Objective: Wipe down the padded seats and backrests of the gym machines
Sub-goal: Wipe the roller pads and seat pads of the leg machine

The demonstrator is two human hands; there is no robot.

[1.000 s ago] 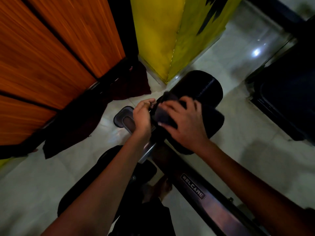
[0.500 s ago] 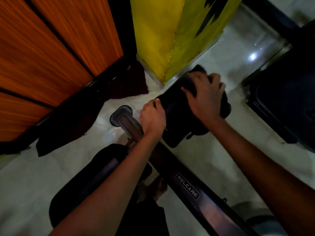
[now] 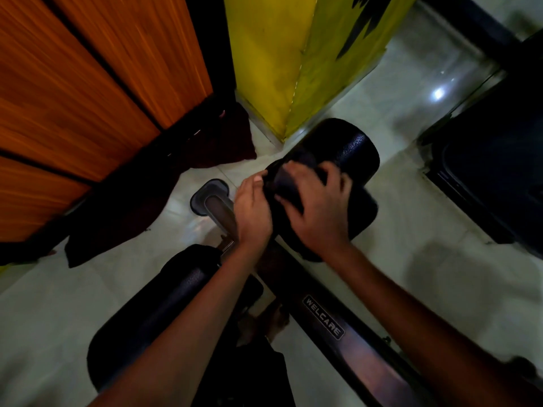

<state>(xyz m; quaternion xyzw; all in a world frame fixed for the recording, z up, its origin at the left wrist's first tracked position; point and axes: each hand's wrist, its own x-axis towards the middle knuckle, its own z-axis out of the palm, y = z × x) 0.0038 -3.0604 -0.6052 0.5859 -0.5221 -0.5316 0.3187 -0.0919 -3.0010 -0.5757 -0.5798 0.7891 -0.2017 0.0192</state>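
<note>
The right hand (image 3: 318,210) presses a dark cloth (image 3: 286,183) against the near end of a black padded roller (image 3: 349,148), fingers curled over the cloth. The left hand (image 3: 252,212) rests beside it with fingers bent against the cloth's edge; whether it grips the cloth cannot be told. Below, a metal bar (image 3: 346,345) marked WELCARE runs across the pale floor (image 3: 440,289). A second black pad (image 3: 164,304) lies under the left forearm. An orange wood wall (image 3: 73,92) and yellow pillar (image 3: 273,63) stand close behind.
</note>
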